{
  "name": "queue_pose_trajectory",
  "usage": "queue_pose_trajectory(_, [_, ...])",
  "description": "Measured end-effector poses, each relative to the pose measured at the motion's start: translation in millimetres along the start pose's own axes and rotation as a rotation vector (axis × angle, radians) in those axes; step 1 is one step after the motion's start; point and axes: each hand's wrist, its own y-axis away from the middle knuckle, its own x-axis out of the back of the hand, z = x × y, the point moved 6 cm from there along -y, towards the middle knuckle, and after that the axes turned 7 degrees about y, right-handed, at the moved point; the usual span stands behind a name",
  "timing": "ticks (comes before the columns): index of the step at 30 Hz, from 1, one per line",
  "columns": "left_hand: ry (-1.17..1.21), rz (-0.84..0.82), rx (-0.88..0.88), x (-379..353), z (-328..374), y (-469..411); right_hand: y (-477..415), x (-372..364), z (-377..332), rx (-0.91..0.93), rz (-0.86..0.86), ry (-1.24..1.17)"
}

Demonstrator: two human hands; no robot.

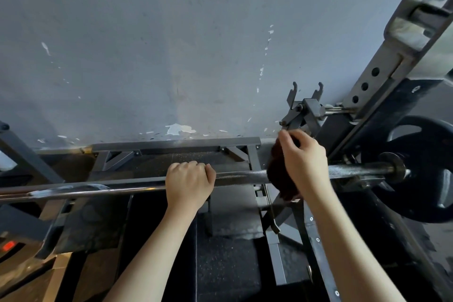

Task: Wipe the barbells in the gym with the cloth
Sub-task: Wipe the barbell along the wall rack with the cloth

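A long steel barbell (240,177) runs across the view from the left edge to a black weight plate (421,171) at the right. My left hand (188,182) grips the bar near its middle, fingers curled over the top. To its right, my right hand (304,162) holds a dark brown cloth (278,174) draped over the bar, its fingers pinching the cloth's upper edge. The cloth hangs down on both sides of the bar and hides that stretch of it.
A grey rack upright (382,73) with holes rises at the right, with a hook bracket (306,105) just above my right hand. A black bench pad (228,260) lies below the bar. A scuffed grey wall (171,44) stands behind.
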Motion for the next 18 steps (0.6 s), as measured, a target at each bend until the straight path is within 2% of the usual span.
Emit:
queue_pose_trajectory(3, [-0.001, 0.019, -0.009, 1, 1, 1, 7, 6, -3, 0.016, -0.328, 0.212])
queue_pose_trajectory(5, [-0.006, 0.023, -0.01, 3, 1, 1, 8, -5, -3, 0.087, -0.386, 0.327])
queue_pose_trajectory(8, [-0.011, 0.035, -0.005, 5, 2, 0, 2, -44, -8, 0.216, -0.23, 0.439])
queue_pose_trajectory(11, [0.004, 0.055, -0.001, 5, 2, -1, 6, -86, -14, 0.396, -0.07, 0.43])
queue_pose_trajectory(14, [0.0, 0.043, -0.005, 3, 2, -2, 10, -86, 1, 0.408, 0.101, 0.31])
queue_pose_trajectory(18, [0.005, 0.064, -0.008, 3, 2, -2, 41, -92, 11, 0.594, 0.197, 0.469])
